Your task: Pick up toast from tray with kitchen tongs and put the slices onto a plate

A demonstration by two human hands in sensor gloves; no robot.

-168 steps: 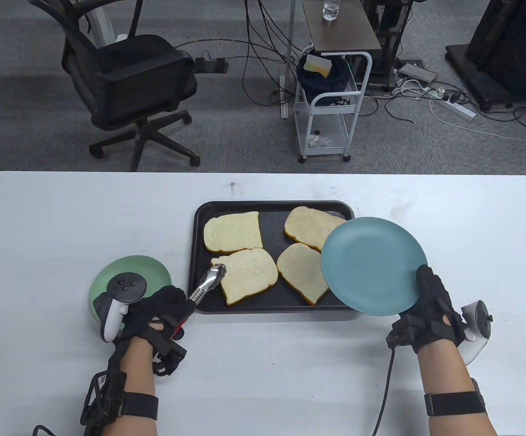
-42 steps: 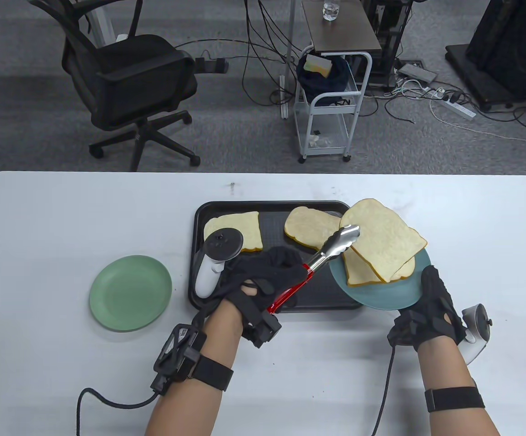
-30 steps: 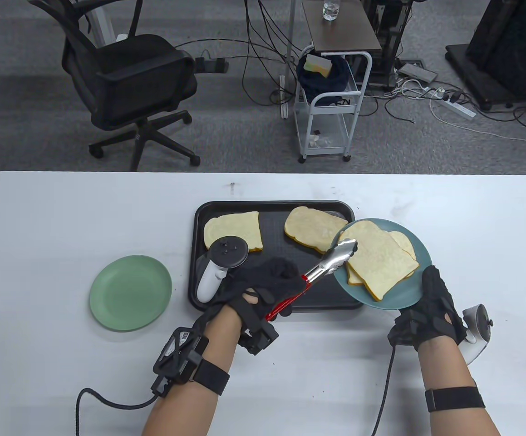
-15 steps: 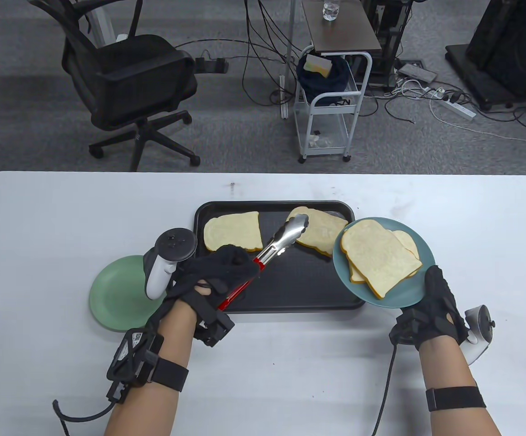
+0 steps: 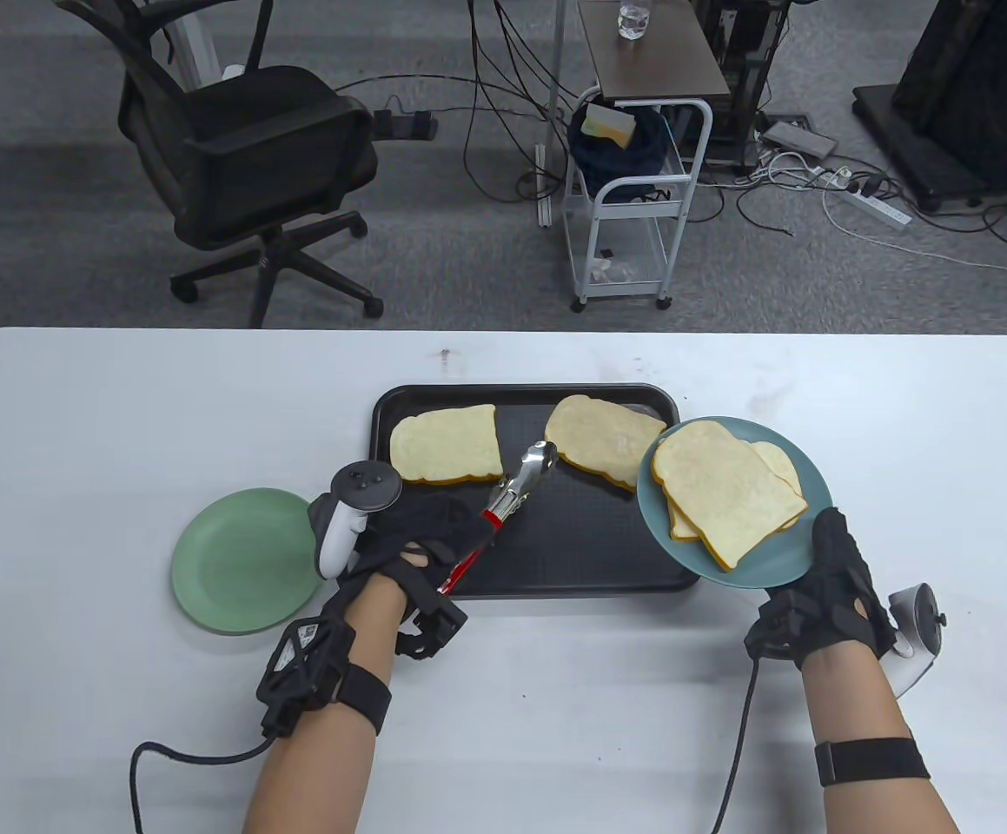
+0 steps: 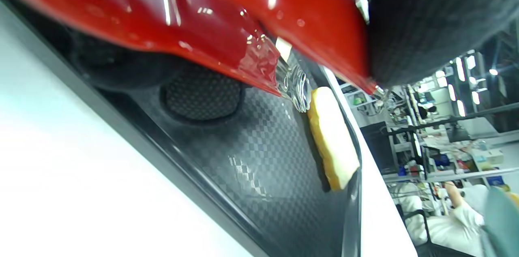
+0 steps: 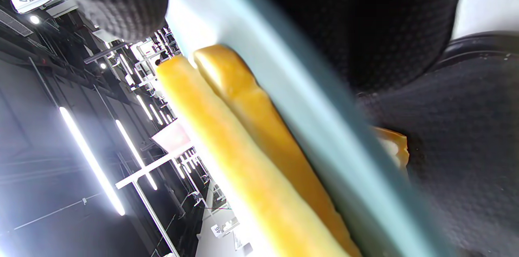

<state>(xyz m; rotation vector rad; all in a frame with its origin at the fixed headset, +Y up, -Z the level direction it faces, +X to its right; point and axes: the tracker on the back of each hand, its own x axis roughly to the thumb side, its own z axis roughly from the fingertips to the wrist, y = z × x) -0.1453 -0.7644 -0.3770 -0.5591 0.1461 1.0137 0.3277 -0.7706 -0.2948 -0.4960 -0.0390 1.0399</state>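
Note:
My left hand point(image 5: 420, 543) grips the red-handled metal tongs point(image 5: 512, 491), whose tips hover over the middle of the black tray point(image 5: 555, 569), close to the right toast slice point(image 5: 599, 434). A second slice point(image 5: 447, 443) lies at the tray's back left. My right hand point(image 5: 824, 591) holds the blue plate point(image 5: 755, 569) by its near rim, above the tray's right edge, with two stacked toast slices point(image 5: 725, 491) on it. In the left wrist view the red handles point(image 6: 227, 18) fill the top and one slice point(image 6: 332, 147) lies beyond. The right wrist view shows the plate rim point(image 7: 308, 111) and toast crusts point(image 7: 243, 135).
A green plate point(image 5: 234, 560) sits on the white table left of the tray, partly under my left hand's tracker. Beyond the table's far edge stand an office chair point(image 5: 242, 165) and a white cart point(image 5: 633, 191), with cables on the floor.
The tongs let go of the second slice on the blue plate, then my left hand swung them left and drew them back over the tray. The plate has stayed nearly still.

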